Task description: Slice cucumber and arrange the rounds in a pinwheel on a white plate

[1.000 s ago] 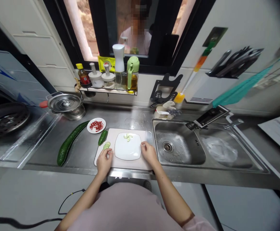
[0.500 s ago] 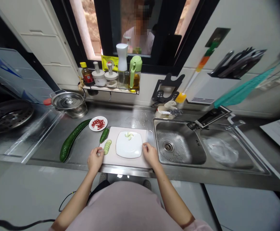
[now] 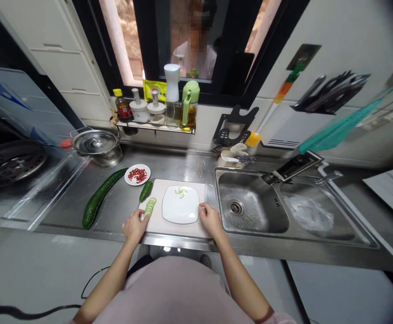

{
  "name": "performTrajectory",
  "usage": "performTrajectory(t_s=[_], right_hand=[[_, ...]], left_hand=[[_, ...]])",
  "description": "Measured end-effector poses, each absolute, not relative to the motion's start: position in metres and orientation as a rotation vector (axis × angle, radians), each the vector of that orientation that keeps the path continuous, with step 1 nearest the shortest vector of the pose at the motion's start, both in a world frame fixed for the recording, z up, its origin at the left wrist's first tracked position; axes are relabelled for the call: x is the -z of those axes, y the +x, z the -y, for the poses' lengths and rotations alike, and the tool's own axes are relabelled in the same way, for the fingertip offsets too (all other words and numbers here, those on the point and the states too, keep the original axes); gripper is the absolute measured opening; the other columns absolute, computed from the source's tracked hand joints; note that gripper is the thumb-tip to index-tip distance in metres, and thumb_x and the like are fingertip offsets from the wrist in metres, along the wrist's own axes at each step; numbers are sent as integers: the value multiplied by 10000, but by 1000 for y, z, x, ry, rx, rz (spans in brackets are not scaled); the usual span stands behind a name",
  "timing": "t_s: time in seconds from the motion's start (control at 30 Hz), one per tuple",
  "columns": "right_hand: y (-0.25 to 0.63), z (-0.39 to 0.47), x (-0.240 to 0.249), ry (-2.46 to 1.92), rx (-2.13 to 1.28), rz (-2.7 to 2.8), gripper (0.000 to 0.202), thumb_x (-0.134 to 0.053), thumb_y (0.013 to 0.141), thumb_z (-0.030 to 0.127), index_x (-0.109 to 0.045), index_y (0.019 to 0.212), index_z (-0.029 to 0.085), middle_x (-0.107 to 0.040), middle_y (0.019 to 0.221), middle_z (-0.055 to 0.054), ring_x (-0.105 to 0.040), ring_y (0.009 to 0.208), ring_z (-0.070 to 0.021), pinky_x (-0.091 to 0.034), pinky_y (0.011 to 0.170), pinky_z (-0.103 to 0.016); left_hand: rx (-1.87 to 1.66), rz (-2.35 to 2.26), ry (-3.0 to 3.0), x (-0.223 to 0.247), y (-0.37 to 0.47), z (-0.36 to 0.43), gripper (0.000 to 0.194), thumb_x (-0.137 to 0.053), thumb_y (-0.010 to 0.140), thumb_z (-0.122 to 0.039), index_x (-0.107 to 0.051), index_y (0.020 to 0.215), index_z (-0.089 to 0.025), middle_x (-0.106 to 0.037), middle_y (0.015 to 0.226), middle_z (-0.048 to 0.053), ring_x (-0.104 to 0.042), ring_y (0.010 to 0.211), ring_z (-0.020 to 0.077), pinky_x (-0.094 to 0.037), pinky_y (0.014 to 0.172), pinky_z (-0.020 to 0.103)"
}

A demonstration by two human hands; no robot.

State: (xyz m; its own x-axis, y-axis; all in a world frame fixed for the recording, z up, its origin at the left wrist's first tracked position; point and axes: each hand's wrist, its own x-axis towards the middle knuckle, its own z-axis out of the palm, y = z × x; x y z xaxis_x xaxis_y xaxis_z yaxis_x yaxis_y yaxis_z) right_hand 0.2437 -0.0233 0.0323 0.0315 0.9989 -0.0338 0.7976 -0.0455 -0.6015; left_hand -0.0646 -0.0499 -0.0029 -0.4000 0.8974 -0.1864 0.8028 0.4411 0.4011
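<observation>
A white square plate (image 3: 180, 209) rests on a pale cutting board (image 3: 156, 227), with several thin cucumber pieces (image 3: 181, 192) fanned near its top edge. My left hand (image 3: 136, 224) is at the board's left edge, its fingertips at the lower end of a row of overlapping cucumber slices (image 3: 150, 206); whether it grips one is too small to tell. Just above the row lies a cut cucumber piece (image 3: 145, 191). My right hand (image 3: 210, 218) is at the plate's right edge, thumb and fingers pressed together; what they hold, if anything, is hidden.
A long whole cucumber (image 3: 98, 198) and a small plate of red bits (image 3: 137, 175) lie to the left, before a lidded steel pot (image 3: 98, 146). On the right is a double sink (image 3: 253, 202) with a faucet (image 3: 294, 166). Bottles (image 3: 171, 108) stand on a wall rack.
My left hand has turned and its fingers have moved right, to the lower end of the slice row. My right hand stays beside the plate.
</observation>
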Motion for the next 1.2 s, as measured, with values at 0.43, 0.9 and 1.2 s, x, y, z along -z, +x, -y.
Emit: performTrajectory(t_s=[0.43,0.9,1.2], right_hand=[[249,24,-31,-1880,-673,1846,327,-410,895,351,-683,996,203,-675,727,-34,-593,665,-173,-343,604,-239],[245,25,-32,-1838,-674,1865,311,-412,889,346,-688,934,207,-660,689,-32,-596,648,-180,-358,595,-238],[232,13,-51,-1699,-757,1762,305,-451,870,379,-681,930,188,-584,603,3,-545,580,-155,-370,585,-236]], left_hand=[[-346,-2302,1465,3,-62,48,314,-531,822,-479,-632,1011,-249,-698,1004,56,-634,894,257,-396,776,345],[-552,-2232,1338,7,-61,48,228,-548,813,-412,-635,941,-245,-704,914,38,-629,780,219,-410,674,295],[-1207,-1563,947,-36,-23,16,431,-697,626,-443,-687,911,-119,-700,841,91,-621,741,166,-483,731,294]])
